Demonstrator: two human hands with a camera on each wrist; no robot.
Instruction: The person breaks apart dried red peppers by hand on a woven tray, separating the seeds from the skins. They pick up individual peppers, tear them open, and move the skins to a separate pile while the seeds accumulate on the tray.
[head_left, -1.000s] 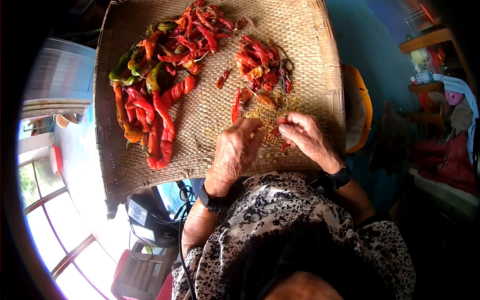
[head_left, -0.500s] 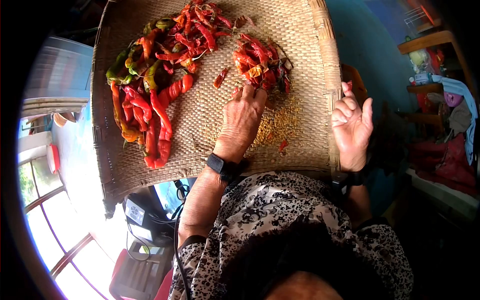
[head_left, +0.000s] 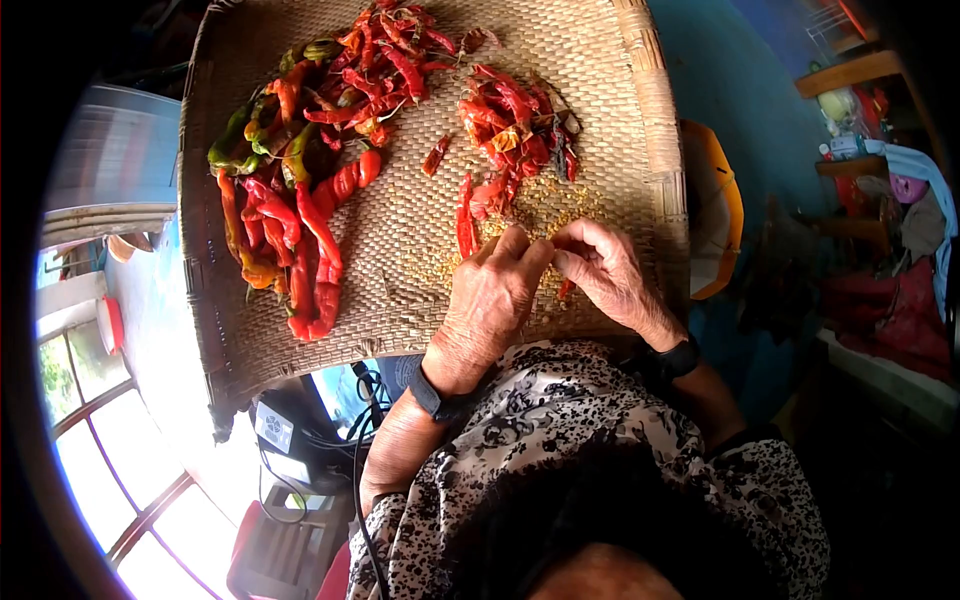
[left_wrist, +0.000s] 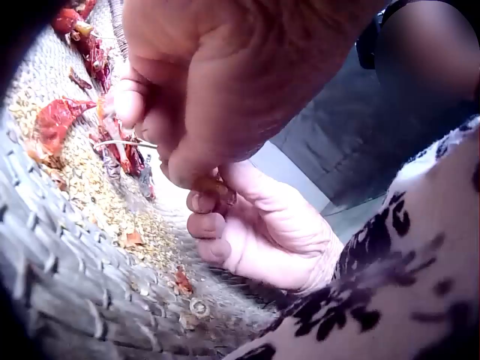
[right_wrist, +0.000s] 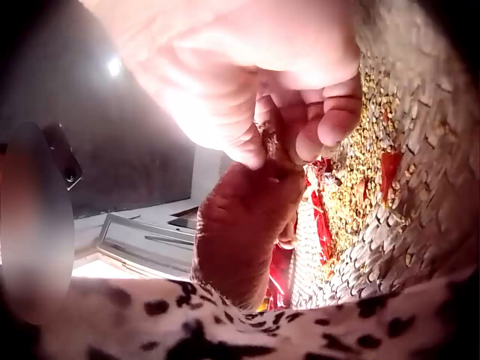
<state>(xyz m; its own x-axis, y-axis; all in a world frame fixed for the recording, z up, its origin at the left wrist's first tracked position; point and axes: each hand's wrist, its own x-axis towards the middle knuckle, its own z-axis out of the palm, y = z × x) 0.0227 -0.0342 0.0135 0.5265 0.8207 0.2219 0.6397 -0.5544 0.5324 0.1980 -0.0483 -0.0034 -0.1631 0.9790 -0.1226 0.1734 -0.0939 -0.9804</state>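
Blue-painted wall rises to the right of a broad, tan, woven tray, and a bright, many-paned window shows at the far left. Close to the person's black-and-white floral garment, at the tray's near edge, the left hand and right hand meet fingertip to fingertip. Each grip pinches between thumb and fingers; caught between them is a small, brownish-red, shrivelled pepper piece, largely hidden by the fingers. Small yellow seeds lie scattered around and beyond the fingertips. Just past the left hand lies a long, slim, red pepper, near a heap of crinkled, dark-red dried peppers. Glossy red and green peppers are piled well apart on the tray's left side. Beside its right edge stands an orange-rimmed container.
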